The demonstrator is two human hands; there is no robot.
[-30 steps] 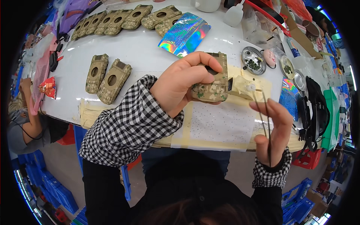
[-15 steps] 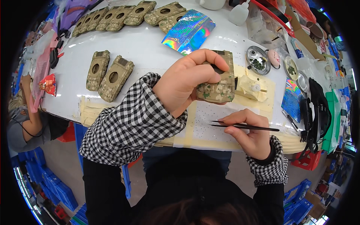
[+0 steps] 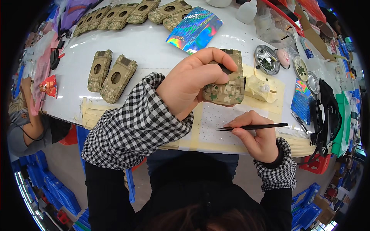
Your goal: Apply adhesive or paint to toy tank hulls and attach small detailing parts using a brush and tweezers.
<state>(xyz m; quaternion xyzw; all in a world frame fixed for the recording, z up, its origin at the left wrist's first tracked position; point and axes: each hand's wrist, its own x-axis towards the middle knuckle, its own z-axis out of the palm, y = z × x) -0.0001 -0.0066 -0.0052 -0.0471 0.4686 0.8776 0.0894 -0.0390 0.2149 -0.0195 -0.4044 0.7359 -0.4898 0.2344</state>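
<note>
Held in our left hand, thumb and forefinger bent in at the round opening: one camouflage hull, raised over the far edge of the speckled sheet, opening side up. Held in our right hand, pinched between thumb and fingers: one pair of black tweezers, points directed left above the speckled sheet; whether they touch it we cannot tell. Beneath, one white tabletop, to which we find the speckled sheet bordered with cream tape. Left of the speckled sheet: two loose hulls, side by side, openings up; farther left, one red packet. Beyond the speckled sheet to the far left: one row of finished-looking hulls, camouflage, closely set. Directly beyond it: one iridescent pouch, overlapping the end of that row. Beyond it to the right: one tape-covered block with a white knob; then one round metal tin holding small dark green pieces. Right of the speckled sheet: one blue iridescent packet and, just beside it, one dark pen-like tool.
</note>
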